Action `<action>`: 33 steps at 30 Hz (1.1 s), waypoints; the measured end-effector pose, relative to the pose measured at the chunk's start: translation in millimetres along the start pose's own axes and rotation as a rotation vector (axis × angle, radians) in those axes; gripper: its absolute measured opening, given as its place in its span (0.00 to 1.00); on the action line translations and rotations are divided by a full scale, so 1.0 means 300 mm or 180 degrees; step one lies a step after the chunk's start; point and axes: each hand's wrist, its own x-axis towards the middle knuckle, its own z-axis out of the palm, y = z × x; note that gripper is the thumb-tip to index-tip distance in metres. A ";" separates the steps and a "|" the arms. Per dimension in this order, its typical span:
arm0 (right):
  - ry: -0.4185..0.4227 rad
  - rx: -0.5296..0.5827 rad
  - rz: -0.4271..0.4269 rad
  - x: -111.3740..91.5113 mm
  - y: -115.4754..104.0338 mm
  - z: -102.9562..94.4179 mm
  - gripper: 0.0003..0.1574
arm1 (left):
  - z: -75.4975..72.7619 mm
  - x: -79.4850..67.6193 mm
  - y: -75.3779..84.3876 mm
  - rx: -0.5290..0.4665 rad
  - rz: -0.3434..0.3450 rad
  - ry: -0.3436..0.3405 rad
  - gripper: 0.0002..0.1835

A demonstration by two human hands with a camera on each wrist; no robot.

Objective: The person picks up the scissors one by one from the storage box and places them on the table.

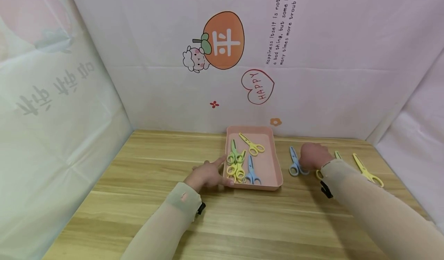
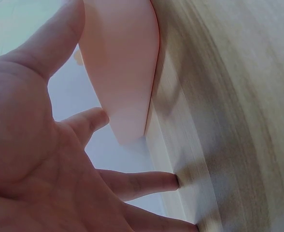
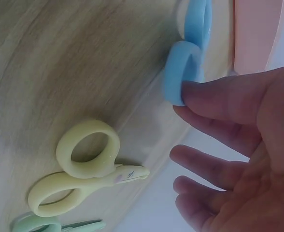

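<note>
A pair of blue scissors (image 1: 294, 163) lies on the table to the right of a pink tray (image 1: 268, 167). My right hand (image 1: 313, 156) pinches one of its handle loops (image 3: 173, 72) between thumb and index finger, the other fingers loosely bent. At the tray's left front corner, my left hand (image 1: 208, 173) has its thumb on the front rim and its index finger against the side wall (image 2: 125, 63). Its other fingers reach down to the tabletop, spread and fairly straight. Inside the tray are green scissors (image 1: 234, 152), blue scissors (image 1: 251, 171) and several yellow scissors (image 1: 249, 143).
Beside my right hand lie yellow scissors (image 3: 91, 169) and green scissors (image 3: 38, 223), partly hidden in the head view. Another yellow pair (image 1: 367, 170) lies farther right on the wooden table (image 1: 145, 198). A printed white cloth (image 1: 166, 98) hangs behind the table.
</note>
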 end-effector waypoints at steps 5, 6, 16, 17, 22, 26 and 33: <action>-0.0022 -0.0013 -0.0078 0.004 -0.002 -0.009 0.11 | -0.003 0.001 -0.001 -0.0009 -0.0022 0.0007 0.56; -0.0009 -0.0021 -0.0140 0.006 -0.003 -0.010 0.07 | -0.004 0.000 -0.002 -0.0013 -0.0026 0.0008 0.56; 0.0035 -0.0294 -0.0553 0.017 -0.003 0.021 0.29 | -0.006 -0.005 -0.005 -0.0082 -0.0055 0.0023 0.56; 0.0041 -0.0296 -0.0555 0.016 -0.003 0.021 0.29 | -0.006 -0.005 -0.005 -0.0090 -0.0056 0.0025 0.56; 0.0037 -0.0311 -0.0537 0.011 0.000 0.011 0.29 | -0.006 -0.004 -0.007 -0.0109 -0.0104 0.0009 0.56; 0.0017 -0.0279 -0.0508 0.003 0.009 0.007 0.31 | -0.007 -0.003 -0.005 -0.0093 -0.0131 -0.0010 0.57; 0.0011 -0.0266 -0.0449 0.004 0.034 0.025 0.32 | 0.001 0.001 -0.003 -0.0056 -0.0132 -0.0025 0.58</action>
